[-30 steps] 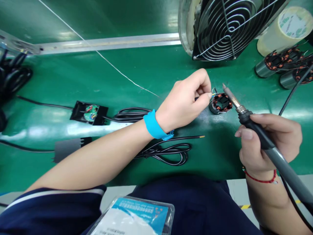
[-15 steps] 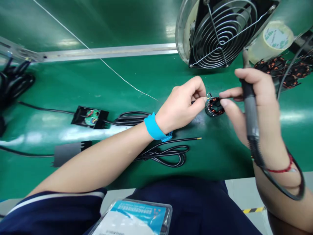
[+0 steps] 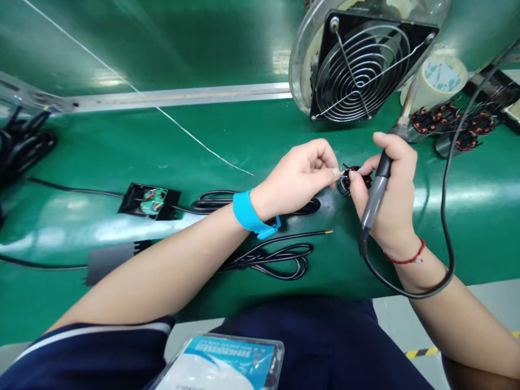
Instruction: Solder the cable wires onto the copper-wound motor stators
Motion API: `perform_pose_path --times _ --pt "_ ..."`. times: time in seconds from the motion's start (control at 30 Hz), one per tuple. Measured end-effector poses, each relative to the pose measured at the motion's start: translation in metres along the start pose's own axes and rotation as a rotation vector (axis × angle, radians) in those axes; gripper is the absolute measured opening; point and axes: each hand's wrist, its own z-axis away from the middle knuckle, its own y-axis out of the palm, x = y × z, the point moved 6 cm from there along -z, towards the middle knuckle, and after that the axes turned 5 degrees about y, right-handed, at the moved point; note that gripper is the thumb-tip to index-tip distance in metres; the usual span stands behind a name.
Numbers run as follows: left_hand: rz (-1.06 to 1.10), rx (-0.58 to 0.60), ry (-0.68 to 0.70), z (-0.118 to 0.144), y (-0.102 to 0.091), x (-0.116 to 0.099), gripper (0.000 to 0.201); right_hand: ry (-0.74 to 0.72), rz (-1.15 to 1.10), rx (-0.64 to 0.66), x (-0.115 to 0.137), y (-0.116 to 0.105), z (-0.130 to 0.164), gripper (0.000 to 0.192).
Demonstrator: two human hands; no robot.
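The left hand [image 3: 300, 176] pinches thin wires against the stator [image 3: 352, 179]; the right hand [image 3: 385, 195] grips the soldering iron [image 3: 376, 189] while touching the stator, just below the fan [image 3: 361, 65], with bare tabletop [image 3: 244, 130] left of it.

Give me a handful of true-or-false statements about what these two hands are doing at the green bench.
1. The right hand holds a grey-handled soldering iron. True.
2. The iron's tip points down at the small copper-wound motor coil. False: it points up and away.
3. The left hand wears a red string. False: it wears a blue wristband.
4. Both hands meet at the coil. True.
5. A wire-guarded fan stands behind. True.
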Motion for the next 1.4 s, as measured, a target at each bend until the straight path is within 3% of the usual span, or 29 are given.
perform_pose_path --times 0.17,0.43,0.8,0.93,1.03,1.13,1.2,1.4 --pt "-0.005 -0.017 0.031 0.002 0.001 0.0 0.016 -0.105 0.012 0.052 0.009 0.0 0.007 0.05" --pt "-0.263 -0.099 0.194 0.011 0.0 -0.006 0.008 -0.077 -0.027 0.051 0.006 0.002 0.006 0.051" --pt "-0.468 -0.092 0.419 0.014 0.005 -0.018 0.011 -0.077 -0.077 0.049 0.004 0.004 0.006 0.049" --pt "-0.359 -0.089 0.293 0.011 0.002 -0.013 0.005 -0.096 -0.079 0.034 0.008 0.001 0.006 0.045" --pt "-0.218 -0.009 0.062 0.007 0.001 -0.005 0.002 -0.084 -0.077 0.041 0.007 0.0 0.005 0.043" --pt "-0.09 0.094 -0.193 0.006 0.003 0.0 0.014 -0.065 -0.089 0.071 0.005 0.0 0.005 0.044" --pt "0.002 0.095 -0.31 0.005 0.003 0.0 0.016 -0.059 -0.097 0.101 0.004 -0.001 0.004 0.046" --pt "0.115 0.052 -0.397 0.004 0.004 0.002 0.021 -0.017 -0.036 0.173 -0.001 -0.005 0.001 0.05"
